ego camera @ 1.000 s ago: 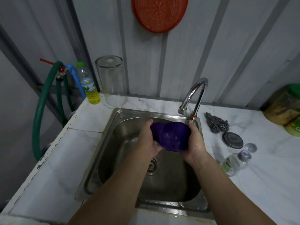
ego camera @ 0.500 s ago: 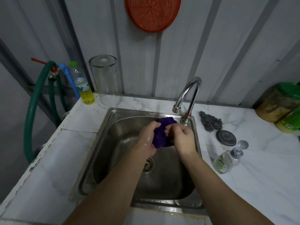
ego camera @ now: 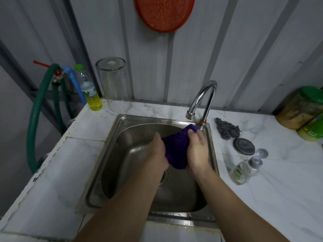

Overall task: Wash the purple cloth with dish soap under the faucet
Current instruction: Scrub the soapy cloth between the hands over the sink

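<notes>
The purple cloth (ego camera: 176,149) is bunched between both hands over the steel sink (ego camera: 111,165), just below and left of the chrome faucet (ego camera: 202,98). My left hand (ego camera: 157,152) grips its left side. My right hand (ego camera: 197,151) grips its right side, fingers curled over the top corner near the faucet base. No water stream is visible from the spout. A small clear dish soap bottle (ego camera: 242,172) lies on its side on the counter right of the sink, its cap pointing away.
A steel scourer (ego camera: 227,128) and a round metal lid (ego camera: 244,146) lie right of the faucet. At the back left stand a tall clear jar (ego camera: 113,84), a bottle of yellow liquid (ego camera: 90,91) and a green hose (ego camera: 36,109). Green-lidded containers (ego camera: 304,109) sit far right.
The cloth went from spread between my hands, to squeezed into a ball, to stretched out again. My right hand has slid up toward the faucet base.
</notes>
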